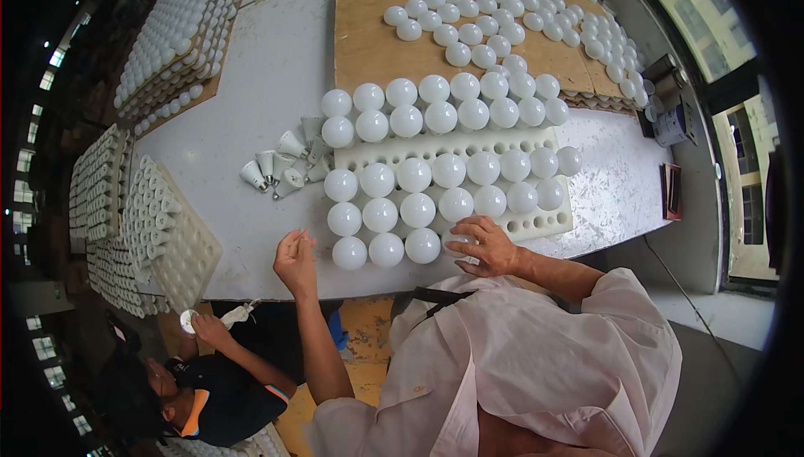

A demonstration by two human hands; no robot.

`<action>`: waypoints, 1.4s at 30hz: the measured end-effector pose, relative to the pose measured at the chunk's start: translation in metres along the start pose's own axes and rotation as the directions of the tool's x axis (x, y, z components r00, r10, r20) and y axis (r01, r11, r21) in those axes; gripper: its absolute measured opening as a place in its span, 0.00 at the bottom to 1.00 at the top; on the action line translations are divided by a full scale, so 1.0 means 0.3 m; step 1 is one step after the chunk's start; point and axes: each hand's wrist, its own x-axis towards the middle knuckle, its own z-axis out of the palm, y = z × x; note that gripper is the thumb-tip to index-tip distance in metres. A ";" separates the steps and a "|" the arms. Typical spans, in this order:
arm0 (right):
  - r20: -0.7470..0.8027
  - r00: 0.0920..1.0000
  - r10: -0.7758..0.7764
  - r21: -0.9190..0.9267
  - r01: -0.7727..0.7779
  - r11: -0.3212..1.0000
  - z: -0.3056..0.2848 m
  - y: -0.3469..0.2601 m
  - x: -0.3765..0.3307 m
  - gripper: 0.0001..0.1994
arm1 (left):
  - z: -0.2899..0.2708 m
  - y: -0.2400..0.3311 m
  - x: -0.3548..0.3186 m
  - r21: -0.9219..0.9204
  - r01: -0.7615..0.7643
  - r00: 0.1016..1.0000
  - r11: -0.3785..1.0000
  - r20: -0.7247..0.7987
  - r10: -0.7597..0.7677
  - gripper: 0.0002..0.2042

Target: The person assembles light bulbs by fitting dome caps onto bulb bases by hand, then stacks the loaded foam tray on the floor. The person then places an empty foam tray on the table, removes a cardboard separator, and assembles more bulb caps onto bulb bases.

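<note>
**Seating a globe at the near edge of the bench**

Pressing down with my right hand (490, 246), I have the fingers spread over a white globe (456, 243) at the near right end of the foam tray (548, 224), close to the near edge of the bench (251, 80). The palm covers most of the globe, so only a sliver of it shows under my fingers; the hand lies on it rather than closing round it. My left hand (295, 260) is raised just off the near edge, left of the tray, fingertips pinched together. I cannot tell whether anything small sits between them.

Rows of globes fill the tray from its left end; the nearest row holds three, then the one under my hand. Bare holes show along the tray's far strip and at its near right corner. Beyond the tray two more rows of globes stand on the benchtop, and a loose cluster lies on a cardboard sheet (368, 30) toward the far right corner. A small heap of bases (285, 164) lies just left of the tray. Toward the far left corner stands a stack of trays (180, 30) packed with globes.

Below the near left edge another person (209, 398) in a dark shirt holds a bulb (189, 320).
</note>
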 end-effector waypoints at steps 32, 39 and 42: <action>-0.018 0.366 0.930 -0.353 -0.873 0.337 -0.521 1.212 0.336 0.34 | -0.084 -0.113 0.016 -0.484 0.053 0.955 0.874 -0.232 -0.186 0.22; 0.001 0.650 0.760 0.813 -0.443 0.378 -0.593 0.855 0.172 0.34 | 0.050 0.098 -0.146 -0.526 -0.030 0.992 0.850 0.088 0.089 0.31; 0.051 0.737 0.674 0.797 -0.436 0.417 -0.481 0.640 0.147 0.39 | 0.230 0.236 -0.196 -0.561 0.082 0.926 0.824 0.349 0.145 0.33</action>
